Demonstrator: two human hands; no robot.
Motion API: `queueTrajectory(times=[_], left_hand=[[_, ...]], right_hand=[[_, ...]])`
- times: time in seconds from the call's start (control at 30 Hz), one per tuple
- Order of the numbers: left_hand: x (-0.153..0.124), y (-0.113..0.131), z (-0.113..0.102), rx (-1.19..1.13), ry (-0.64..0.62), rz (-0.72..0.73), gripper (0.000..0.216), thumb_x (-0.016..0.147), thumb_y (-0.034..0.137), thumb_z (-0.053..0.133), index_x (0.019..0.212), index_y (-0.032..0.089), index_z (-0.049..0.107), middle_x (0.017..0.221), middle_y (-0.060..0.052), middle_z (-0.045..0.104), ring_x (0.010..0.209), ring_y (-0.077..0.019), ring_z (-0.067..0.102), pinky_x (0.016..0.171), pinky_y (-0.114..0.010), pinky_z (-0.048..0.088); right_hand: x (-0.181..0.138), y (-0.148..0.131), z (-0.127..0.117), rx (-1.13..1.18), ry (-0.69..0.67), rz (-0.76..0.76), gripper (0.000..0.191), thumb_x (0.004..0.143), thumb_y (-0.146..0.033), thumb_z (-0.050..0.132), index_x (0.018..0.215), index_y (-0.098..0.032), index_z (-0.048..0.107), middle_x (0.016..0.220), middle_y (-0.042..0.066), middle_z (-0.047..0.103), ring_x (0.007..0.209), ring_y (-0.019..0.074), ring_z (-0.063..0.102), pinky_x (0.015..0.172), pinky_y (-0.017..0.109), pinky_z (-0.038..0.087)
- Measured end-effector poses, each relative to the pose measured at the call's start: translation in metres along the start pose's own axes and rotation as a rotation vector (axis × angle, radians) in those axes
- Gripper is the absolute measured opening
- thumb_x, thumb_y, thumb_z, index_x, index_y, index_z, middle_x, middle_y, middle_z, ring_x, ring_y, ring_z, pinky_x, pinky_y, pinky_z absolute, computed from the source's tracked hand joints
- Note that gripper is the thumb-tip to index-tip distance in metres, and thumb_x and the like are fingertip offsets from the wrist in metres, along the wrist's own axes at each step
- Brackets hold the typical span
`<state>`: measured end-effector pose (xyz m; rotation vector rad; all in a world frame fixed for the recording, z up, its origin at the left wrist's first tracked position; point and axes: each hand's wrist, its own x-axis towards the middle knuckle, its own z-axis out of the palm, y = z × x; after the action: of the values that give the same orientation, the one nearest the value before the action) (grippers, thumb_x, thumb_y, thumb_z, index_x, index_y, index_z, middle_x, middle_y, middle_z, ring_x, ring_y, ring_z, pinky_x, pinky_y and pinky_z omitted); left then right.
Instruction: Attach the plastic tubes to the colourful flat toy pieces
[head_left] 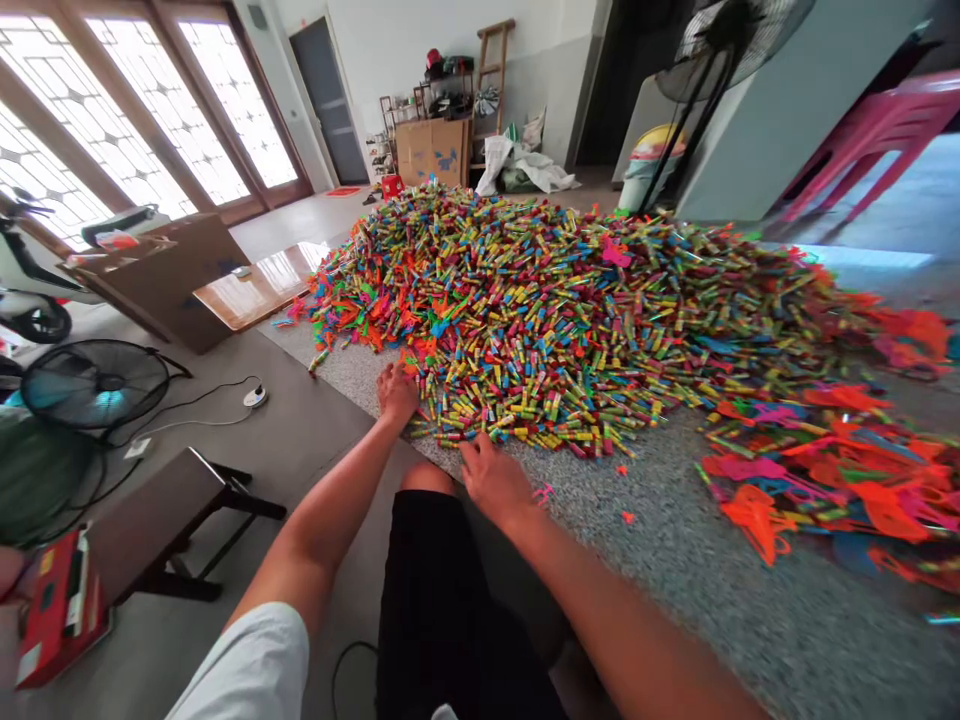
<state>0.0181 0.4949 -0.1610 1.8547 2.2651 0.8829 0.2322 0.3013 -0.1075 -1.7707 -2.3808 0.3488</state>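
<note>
Your right hand (495, 480) meets the near edge of the tube pile (540, 320) | your left hand (397, 397), its left front — whether either clamps tubes cannot be told | pile covers speckled surface (675, 540) | cardboard box (420, 150) beyond

Yellow, red, blue and green tubes (525, 330), orange and pink plastic pieces (885, 505), speckled grey surface (675, 570)
</note>
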Motion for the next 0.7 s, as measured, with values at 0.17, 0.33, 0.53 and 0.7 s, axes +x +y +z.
queueTrajectory(times=[0.17, 0.33, 0.53, 0.7], left_hand=[[0.001, 0.012, 0.008, -0.011, 0.039, -0.126, 0.055, 0.096, 0.019, 0.058, 0.15, 0.013, 0.057, 0.159, -0.023, 0.052, 0.149, -0.0373, 0.046, 0.123, -0.051, 0.034], [0.018, 0.006, -0.001, -0.001, -0.03, -0.196, 0.053, 0.101, 0.026, 0.053, 0.152, 0.01, 0.054, 0.152, -0.025, 0.058, 0.144, -0.0373, 0.051, 0.118, -0.05, 0.038], [0.052, -0.019, -0.02, 0.033, -0.259, -0.115, 0.061, 0.082, 0.052, 0.084, 0.132, 0.02, 0.071, 0.137, -0.018, 0.071, 0.128, -0.0326, 0.063, 0.103, -0.037, 0.046], [0.068, -0.033, -0.019, 0.044, -0.356, -0.157, 0.056, 0.079, 0.057, 0.085, 0.121, 0.02, 0.077, 0.12, -0.015, 0.079, 0.114, -0.0302, 0.071, 0.088, -0.033, 0.048]], right_hand=[[0.018, -0.023, 0.005, -0.047, -0.033, 0.008, 0.036, 0.11, -0.032, 0.045, 0.14, -0.02, 0.062, 0.142, 0.018, 0.058, 0.108, 0.0269, 0.071, 0.084, 0.034, 0.058], [0.042, -0.038, 0.005, -0.004, -0.021, -0.204, 0.048, 0.109, -0.02, 0.039, 0.153, -0.026, 0.057, 0.162, 0.017, 0.047, 0.128, 0.0279, 0.063, 0.099, 0.038, 0.057], [0.077, -0.044, 0.007, -0.074, -0.116, -0.308, 0.044, 0.106, -0.017, 0.04, 0.134, -0.024, 0.073, 0.173, 0.013, 0.037, 0.124, 0.029, 0.065, 0.093, 0.042, 0.059], [0.098, -0.031, 0.011, -0.14, -0.052, -0.185, 0.049, 0.105, -0.014, 0.035, 0.141, -0.019, 0.069, 0.167, 0.015, 0.046, 0.122, 0.0313, 0.064, 0.091, 0.042, 0.059]])
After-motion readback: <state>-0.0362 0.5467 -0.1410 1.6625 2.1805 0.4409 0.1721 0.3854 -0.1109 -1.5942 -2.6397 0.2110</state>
